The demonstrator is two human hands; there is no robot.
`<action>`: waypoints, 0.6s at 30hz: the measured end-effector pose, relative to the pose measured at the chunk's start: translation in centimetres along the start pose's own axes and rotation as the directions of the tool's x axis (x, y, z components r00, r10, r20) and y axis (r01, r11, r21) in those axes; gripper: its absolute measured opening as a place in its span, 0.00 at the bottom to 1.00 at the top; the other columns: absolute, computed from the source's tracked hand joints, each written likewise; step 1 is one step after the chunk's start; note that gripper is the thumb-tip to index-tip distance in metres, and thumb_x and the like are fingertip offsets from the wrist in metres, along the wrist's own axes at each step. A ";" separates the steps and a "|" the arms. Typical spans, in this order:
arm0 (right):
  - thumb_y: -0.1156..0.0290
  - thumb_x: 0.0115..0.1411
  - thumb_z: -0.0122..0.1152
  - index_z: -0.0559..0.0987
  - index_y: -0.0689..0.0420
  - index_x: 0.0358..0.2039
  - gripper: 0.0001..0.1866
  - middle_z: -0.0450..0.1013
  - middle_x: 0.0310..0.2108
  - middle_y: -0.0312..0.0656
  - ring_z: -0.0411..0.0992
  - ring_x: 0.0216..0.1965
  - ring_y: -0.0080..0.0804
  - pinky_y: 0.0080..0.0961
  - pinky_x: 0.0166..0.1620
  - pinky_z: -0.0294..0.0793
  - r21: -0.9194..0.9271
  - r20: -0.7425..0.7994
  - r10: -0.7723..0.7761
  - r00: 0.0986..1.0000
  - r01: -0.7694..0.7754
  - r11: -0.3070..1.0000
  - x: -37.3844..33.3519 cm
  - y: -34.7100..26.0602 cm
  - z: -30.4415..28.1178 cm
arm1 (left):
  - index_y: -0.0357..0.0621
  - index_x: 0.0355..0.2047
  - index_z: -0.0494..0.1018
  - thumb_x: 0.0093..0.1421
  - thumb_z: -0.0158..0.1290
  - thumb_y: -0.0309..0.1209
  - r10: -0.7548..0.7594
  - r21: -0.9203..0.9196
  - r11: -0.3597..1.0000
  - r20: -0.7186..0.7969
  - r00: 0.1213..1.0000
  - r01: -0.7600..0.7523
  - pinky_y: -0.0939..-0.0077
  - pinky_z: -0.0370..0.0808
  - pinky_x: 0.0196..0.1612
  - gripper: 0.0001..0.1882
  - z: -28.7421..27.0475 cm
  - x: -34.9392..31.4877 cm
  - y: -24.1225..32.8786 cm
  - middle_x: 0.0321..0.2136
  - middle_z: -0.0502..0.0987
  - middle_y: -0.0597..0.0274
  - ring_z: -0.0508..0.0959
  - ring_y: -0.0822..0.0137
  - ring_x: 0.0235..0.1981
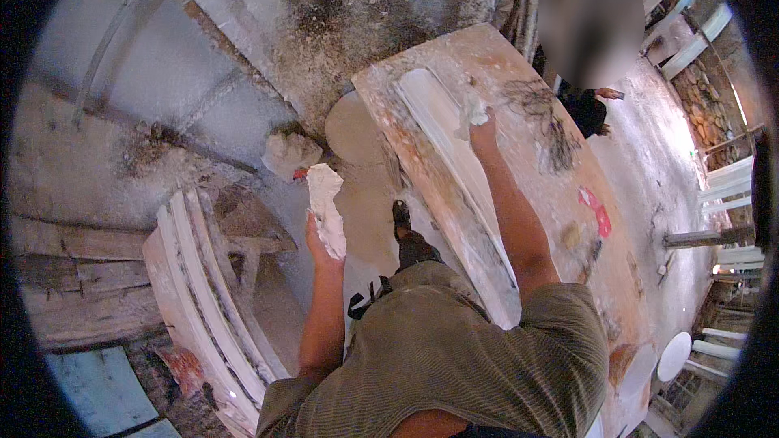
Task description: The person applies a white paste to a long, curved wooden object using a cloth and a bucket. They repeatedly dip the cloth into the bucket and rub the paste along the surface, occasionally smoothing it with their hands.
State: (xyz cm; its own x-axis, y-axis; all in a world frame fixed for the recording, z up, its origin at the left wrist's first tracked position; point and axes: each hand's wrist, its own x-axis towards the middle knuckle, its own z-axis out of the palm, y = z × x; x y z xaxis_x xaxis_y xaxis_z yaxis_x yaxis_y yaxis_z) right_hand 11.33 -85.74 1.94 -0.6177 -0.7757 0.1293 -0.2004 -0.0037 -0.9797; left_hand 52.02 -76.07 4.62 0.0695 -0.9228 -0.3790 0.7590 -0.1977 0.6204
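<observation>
My left hand holds up a ragged, off-white slab, apparently caked with plaster, beside the table. Over the table, my right hand is closed on a wet-looking whitish wad; whether it is cloth, fibre or plaster is unclear. The wad is at the right edge of a long, white, trough-like form running along the table's left side. Part of this form's near end is hidden by my clothing.
A red-and-white packet lies on the table's right half, near dark stringy fibres. Left of the table are a round tan container and a pale lump. Long white mouldings lean at lower left. Another person is beyond the table.
</observation>
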 end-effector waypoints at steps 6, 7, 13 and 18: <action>0.69 0.52 0.57 0.66 0.61 0.45 0.21 0.69 0.39 0.50 0.68 0.43 0.42 0.35 0.49 0.66 -0.270 -0.055 -0.117 0.992 0.098 0.958 10.2 1.9 12.2 | 0.35 0.51 0.63 0.63 0.43 0.39 -0.035 0.092 0.995 0.028 0.999 0.032 0.68 0.67 0.51 0.23 6.9 12.0 0.4 0.47 0.71 0.56 0.71 0.63 0.48; 0.69 0.51 0.58 0.66 0.61 0.46 0.22 0.69 0.40 0.51 0.68 0.43 0.43 0.35 0.50 0.65 -0.158 -0.022 -0.089 0.996 0.085 0.984 12.0 3.9 13.5 | 0.35 0.51 0.63 0.63 0.43 0.39 -0.025 0.145 0.989 0.006 1.000 0.024 0.68 0.68 0.51 0.22 9.4 13.4 -0.1 0.47 0.71 0.55 0.71 0.63 0.48; 0.68 0.49 0.60 0.67 0.60 0.47 0.24 0.69 0.41 0.49 0.68 0.45 0.41 0.35 0.49 0.65 -0.158 0.082 -0.108 0.991 0.120 0.980 14.8 6.6 16.3 | 0.35 0.53 0.61 0.63 0.44 0.37 -0.006 0.196 0.980 -0.073 0.997 0.020 0.69 0.67 0.52 0.23 16.7 23.1 -7.9 0.48 0.68 0.54 0.70 0.62 0.48; 0.68 0.48 0.62 0.68 0.59 0.48 0.26 0.69 0.43 0.47 0.68 0.45 0.40 0.36 0.49 0.66 -0.429 0.299 -0.179 0.937 0.300 0.852 12.9 5.7 13.5 | 0.32 0.55 0.56 0.64 0.42 0.34 0.017 0.360 0.933 -0.007 1.000 -0.013 0.69 0.63 0.55 0.24 20.7 29.5 -15.2 0.51 0.65 0.51 0.67 0.60 0.51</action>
State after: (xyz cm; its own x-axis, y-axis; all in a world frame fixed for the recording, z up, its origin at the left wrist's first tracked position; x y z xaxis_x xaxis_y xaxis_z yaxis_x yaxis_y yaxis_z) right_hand 12.51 -104.26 -4.05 -0.3155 -0.9151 0.2510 -0.6822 0.0349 -0.7304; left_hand 29.11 -107.12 -1.76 0.0866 -0.9238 -0.3729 0.4739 -0.2911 0.8311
